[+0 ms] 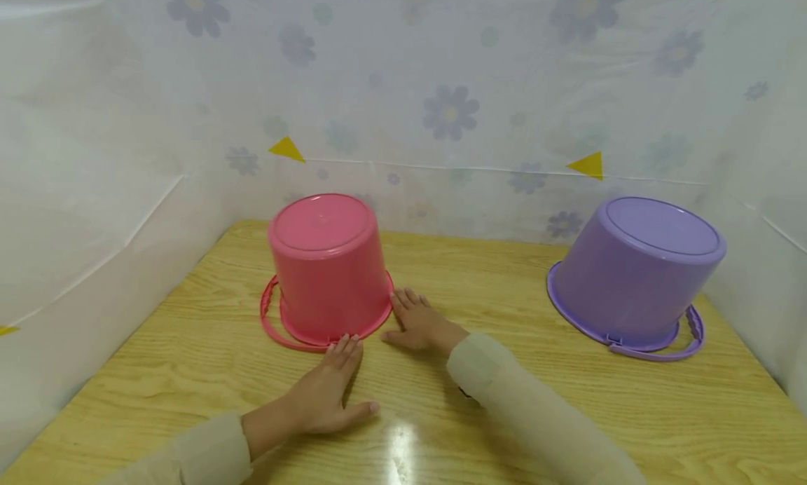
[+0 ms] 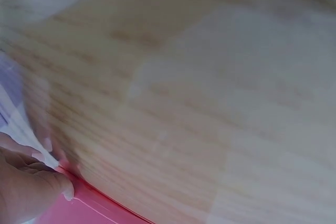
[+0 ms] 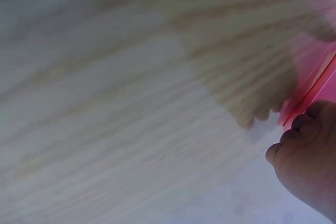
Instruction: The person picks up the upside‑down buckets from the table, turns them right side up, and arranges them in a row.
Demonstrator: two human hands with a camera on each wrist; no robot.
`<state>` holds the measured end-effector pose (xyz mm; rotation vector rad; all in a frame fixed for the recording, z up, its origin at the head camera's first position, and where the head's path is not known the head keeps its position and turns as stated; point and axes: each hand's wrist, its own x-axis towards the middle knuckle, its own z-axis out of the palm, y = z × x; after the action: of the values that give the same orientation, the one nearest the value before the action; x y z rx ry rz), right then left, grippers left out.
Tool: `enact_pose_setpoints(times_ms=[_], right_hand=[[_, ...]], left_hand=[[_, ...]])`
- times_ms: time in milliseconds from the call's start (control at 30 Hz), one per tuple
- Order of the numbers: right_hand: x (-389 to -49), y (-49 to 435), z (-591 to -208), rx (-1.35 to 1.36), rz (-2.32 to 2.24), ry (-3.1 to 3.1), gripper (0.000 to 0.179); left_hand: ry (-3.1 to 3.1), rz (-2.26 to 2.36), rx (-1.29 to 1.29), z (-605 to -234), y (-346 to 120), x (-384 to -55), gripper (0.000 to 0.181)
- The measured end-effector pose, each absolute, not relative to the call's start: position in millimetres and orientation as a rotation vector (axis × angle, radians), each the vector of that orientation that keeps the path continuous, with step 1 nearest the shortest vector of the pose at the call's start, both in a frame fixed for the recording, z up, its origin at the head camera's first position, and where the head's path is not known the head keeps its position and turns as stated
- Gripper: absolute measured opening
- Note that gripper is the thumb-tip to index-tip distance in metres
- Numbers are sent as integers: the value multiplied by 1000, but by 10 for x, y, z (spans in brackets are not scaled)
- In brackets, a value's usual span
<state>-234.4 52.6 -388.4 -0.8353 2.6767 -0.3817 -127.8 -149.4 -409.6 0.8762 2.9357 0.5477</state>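
Observation:
A pink bucket (image 1: pixel 330 282) stands upside down on the wooden table, its handle (image 1: pixel 285 339) lying round the left side of the rim. My left hand (image 1: pixel 324 397) has its straight fingers against the front of that rim, thumb spread out to the right. At the rim's right side, the extended fingertips of my right hand (image 1: pixel 419 324) touch the bucket. In the left wrist view, a thumb and part of the left hand (image 2: pixel 31 184) meet the pink rim (image 2: pixel 100 203). The right wrist view has the right hand's fingertips (image 3: pixel 294 132) beside the pink rim (image 3: pixel 310 95).
A purple bucket (image 1: pixel 630 282), also upside down, stands at the right of the table (image 1: pixel 479 282), its handle (image 1: pixel 658 357) towards the front right. White sheeting with flowers (image 1: pixel 403 64) hangs behind and at both sides. Yellow triangles (image 1: pixel 286 148) mark the back sheet.

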Motion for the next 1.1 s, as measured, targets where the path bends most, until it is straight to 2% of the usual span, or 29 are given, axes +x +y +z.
enact_pose_setpoints(times_ms=[267,767,1100], right_hand=[[-2391,576,-3923,-837,-267,2702,75],[-2322,667,-3939,-917,-195,2716,78],[-2289,714,-3932,-918,-216,2694,80]], left_hand=[[2908,518,910,-4079,-1504,-1276,91],[2911,385,937,-4033,-1598,-1382,82],[2901,396,848,-3992,-1599,-1435,83]])
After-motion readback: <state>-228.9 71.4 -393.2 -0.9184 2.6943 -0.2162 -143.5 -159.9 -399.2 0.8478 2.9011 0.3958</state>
